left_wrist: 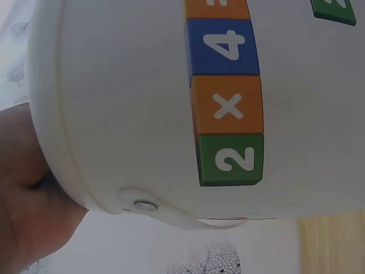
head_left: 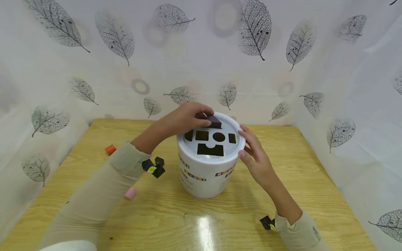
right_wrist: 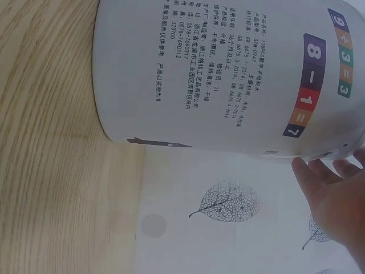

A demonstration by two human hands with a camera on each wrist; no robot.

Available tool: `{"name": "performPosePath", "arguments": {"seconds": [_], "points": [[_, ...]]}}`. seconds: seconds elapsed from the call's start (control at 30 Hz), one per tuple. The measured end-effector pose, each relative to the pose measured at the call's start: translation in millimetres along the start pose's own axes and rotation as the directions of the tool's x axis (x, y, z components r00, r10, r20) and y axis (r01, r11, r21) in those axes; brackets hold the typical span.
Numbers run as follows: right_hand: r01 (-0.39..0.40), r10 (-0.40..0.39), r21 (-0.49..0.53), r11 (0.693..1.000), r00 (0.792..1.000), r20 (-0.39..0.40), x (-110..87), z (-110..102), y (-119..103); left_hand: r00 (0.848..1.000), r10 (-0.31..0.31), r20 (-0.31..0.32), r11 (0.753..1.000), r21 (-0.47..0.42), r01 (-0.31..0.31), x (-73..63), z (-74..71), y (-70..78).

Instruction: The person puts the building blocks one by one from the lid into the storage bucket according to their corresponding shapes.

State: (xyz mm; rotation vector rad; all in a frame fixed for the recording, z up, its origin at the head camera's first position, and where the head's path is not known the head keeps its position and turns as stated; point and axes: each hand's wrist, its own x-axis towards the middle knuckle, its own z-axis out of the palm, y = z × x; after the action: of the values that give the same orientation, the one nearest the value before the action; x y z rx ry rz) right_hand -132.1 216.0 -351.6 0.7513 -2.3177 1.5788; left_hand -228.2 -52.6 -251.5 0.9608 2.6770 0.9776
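Observation:
A white toy bucket point(head_left: 204, 181) stands upright on the table, its lid point(head_left: 216, 158) pierced with dark shaped holes. At the far side of the lid, my left hand point(head_left: 185, 120) pinches a dark wedge-like block point(head_left: 215, 121) between thumb and fingers, right at the lid's surface. The left wrist view hides the block behind the bucket's rim. My right hand point(head_left: 255, 155) rests on the right edge of the lid, thumb and fingers spread along the rim. In the right wrist view, those fingertips touch the edge above printed sums.
An orange block point(head_left: 110, 150) and a pink block point(head_left: 130, 193) lie on the wooden table point(head_left: 176, 223), left of the bucket and near the left sleeve. A leaf-patterned curtain point(head_left: 201, 62) closes in the back and sides. The bucket's handle point(left_wrist: 177, 217) hangs against its side.

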Motion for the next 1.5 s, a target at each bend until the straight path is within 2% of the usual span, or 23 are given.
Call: {"name": "performPosePath", "arguments": {"seconds": [0.3, 0.53, 0.8, 1.07, 1.27, 1.5], "points": [[0.01, -0.01, -0.001, 1.0, 1.0, -0.003, 0.6, 0.5, 1.9, 1.0, 0.003, 0.012, 1.0, -0.006, -0.003, -1.4, 1.1, 1.9], [0.007, -0.007, 0.0, 1.0, 1.0, -0.004, -0.1, 1.6, 1.8, 1.0, -0.012, 0.004, 0.998, -0.054, 0.012, -3.1, 2.9, -1.2], [0.004, -0.004, -0.002, 1.0, 1.0, -0.003, -0.3, 2.2, -0.4, 0.998, -0.01, -0.06, 0.992, -0.124, 0.002, -9.3, 2.1, -11.3], [0.01, -0.01, 0.008, 1.0, 1.0, -0.006, 0.2, 3.0, -2.1, 0.982, -0.009, -0.19, 0.965, -0.258, -0.041, -42.2, -6.2, -28.3], [0.007, -0.007, 0.011, 1.0, 1.0, -0.01, 0.3, 3.2, -0.9, 0.963, -0.079, -0.259, 0.963, -0.269, 0.007, -70.1, -9.6, -49.1], [0.005, -0.005, 0.007, 1.0, 1.0, -0.009, 0.8, 2.3, -0.7, 0.945, -0.133, -0.299, 0.96, -0.276, 0.047, -98.3, -5.9, -78.7]]}}
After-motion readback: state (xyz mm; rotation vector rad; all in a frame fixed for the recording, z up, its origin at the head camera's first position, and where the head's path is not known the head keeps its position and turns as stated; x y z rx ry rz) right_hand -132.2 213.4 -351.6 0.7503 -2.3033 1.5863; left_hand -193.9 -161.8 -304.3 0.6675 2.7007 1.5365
